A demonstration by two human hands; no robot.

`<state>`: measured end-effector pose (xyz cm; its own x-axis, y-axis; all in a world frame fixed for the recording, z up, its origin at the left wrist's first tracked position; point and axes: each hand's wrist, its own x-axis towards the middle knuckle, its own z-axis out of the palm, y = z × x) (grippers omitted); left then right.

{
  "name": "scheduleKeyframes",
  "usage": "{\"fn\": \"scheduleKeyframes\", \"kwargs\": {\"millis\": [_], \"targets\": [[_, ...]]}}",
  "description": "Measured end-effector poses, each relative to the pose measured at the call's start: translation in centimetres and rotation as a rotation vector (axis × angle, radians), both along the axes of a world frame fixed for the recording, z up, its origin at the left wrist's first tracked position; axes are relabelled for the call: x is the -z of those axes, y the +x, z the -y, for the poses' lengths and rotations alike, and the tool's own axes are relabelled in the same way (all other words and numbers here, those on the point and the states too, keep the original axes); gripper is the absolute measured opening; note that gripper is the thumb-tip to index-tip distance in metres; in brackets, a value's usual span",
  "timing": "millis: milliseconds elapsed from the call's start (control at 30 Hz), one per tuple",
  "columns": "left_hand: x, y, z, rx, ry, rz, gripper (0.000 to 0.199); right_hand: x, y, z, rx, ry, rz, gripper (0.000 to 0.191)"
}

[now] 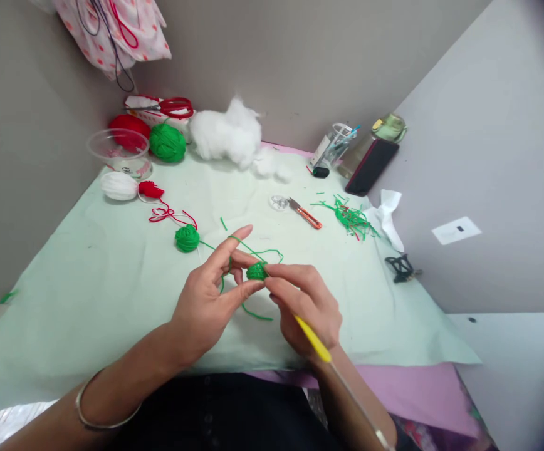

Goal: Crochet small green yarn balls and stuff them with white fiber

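Between thumb and fingers my left hand pinches a small green crochet piece. Green yarn runs over its raised index finger and leads back to a small green yarn ball on the table. My right hand is closed around a crochet hook with a yellow handle; the hook's tip is at the green piece, mostly hidden by the fingers. A loose green yarn tail hangs below the piece onto the cloth.
Orange thread snips lie beyond my hands, near green yarn scraps. White stuffing, a large green yarn ball, a plastic tub and red-handled scissors stand at the back. A phone leans at the right.
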<state>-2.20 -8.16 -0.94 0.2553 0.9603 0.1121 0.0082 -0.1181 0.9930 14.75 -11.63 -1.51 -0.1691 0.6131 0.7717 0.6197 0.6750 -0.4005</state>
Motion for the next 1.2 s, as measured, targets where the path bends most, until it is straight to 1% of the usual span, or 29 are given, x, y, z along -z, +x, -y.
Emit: {"fn": "scheduleKeyframes", "kwargs": {"millis": [33, 67, 100, 133, 233, 300, 333, 367, 433, 500, 567, 633, 667, 733, 800, 867, 933, 1000, 1100, 1200], "targets": [[0.0, 0.1, 0.1, -0.007, -0.026, 0.007, 0.061, 0.3, -0.3, 0.1, 0.021, 0.049, 0.017, 0.031], [0.1, 0.2, 0.2, -0.015, -0.033, 0.007, 0.061, 0.4, -0.5, 0.2, 0.028, 0.066, 0.008, 0.03], [0.1, 0.1, 0.2, -0.02, -0.023, 0.001, 0.062, 0.3, -0.5, 0.1, 0.021, 0.045, -0.03, 0.028], [0.2, 0.0, 0.2, -0.019, 0.002, -0.009, 0.062, 0.1, -0.4, 0.1, 0.002, -0.011, -0.092, 0.026], [0.2, -0.5, -0.1, 0.019, 0.103, -0.066, 0.059, -0.9, 0.3, -0.4, -0.106, -0.262, -0.357, 0.021], [0.1, -0.7, -0.2, 0.055, 0.127, -0.098, 0.055, -1.3, 0.8, -0.8, -0.184, -0.353, -0.485, 0.02], [0.0, -0.7, -0.3, 0.063, 0.111, -0.098, 0.054, -1.3, 0.9, -0.9, -0.2, -0.363, -0.512, 0.02], [-0.1, -0.6, -0.3, 0.064, 0.076, -0.082, 0.056, -1.2, 0.8, -0.9, -0.197, -0.348, -0.505, 0.02], [-0.2, -0.3, -0.2, 0.054, -0.027, -0.006, 0.064, -0.7, 0.5, -0.7, -0.143, -0.263, -0.389, 0.022], [-0.2, 0.1, -0.1, 0.05, -0.125, 0.084, 0.069, 0.3, 0.0, -0.4, -0.046, -0.129, -0.2, 0.027], [-0.1, 0.3, 0.1, 0.055, -0.179, 0.157, 0.069, 1.3, -0.5, -0.1, 0.065, 0.024, -0.041, 0.035], [-0.1, 0.4, 0.2, 0.072, -0.234, 0.229, 0.069, 2.1, -0.6, 0.2, 0.153, 0.143, 0.043, 0.042], [-0.2, 0.4, 0.2, 0.092, -0.281, 0.274, 0.069, 2.3, -0.6, 0.3, 0.165, 0.169, 0.053, 0.045], [-0.4, 0.3, 0.1, 0.158, -0.418, 0.371, 0.068, 2.2, -0.6, 0.4, 0.129, 0.123, 0.003, 0.049], [-0.7, 0.2, -0.1, 0.224, -0.544, 0.453, 0.065, 1.5, -0.5, 0.5, 0.068, 0.012, -0.124, 0.046], [-0.9, 0.0, -0.2, 0.252, -0.594, 0.49, 0.065, 0.6, -0.4, 0.4, 0.016, -0.083, -0.256, 0.039], [-0.9, -0.1, -0.3, 0.235, -0.573, 0.471, 0.067, -0.2, -0.3, 0.3, -0.041, -0.153, -0.338, 0.035], [-0.8, -0.4, -0.4, 0.216, -0.519, 0.42, 0.071, -0.5, -0.1, 0.2, -0.085, -0.204, -0.389, 0.032], [-0.7, -0.7, -0.7, 0.231, -0.42, 0.347, 0.074, -0.5, 0.3, 0.4, -0.101, -0.235, -0.456, 0.028], [-0.7, -1.2, -1.1, 0.257, -0.327, 0.281, 0.073, -0.4, 0.6, 0.5, -0.124, -0.259, -0.538, 0.024]]}}
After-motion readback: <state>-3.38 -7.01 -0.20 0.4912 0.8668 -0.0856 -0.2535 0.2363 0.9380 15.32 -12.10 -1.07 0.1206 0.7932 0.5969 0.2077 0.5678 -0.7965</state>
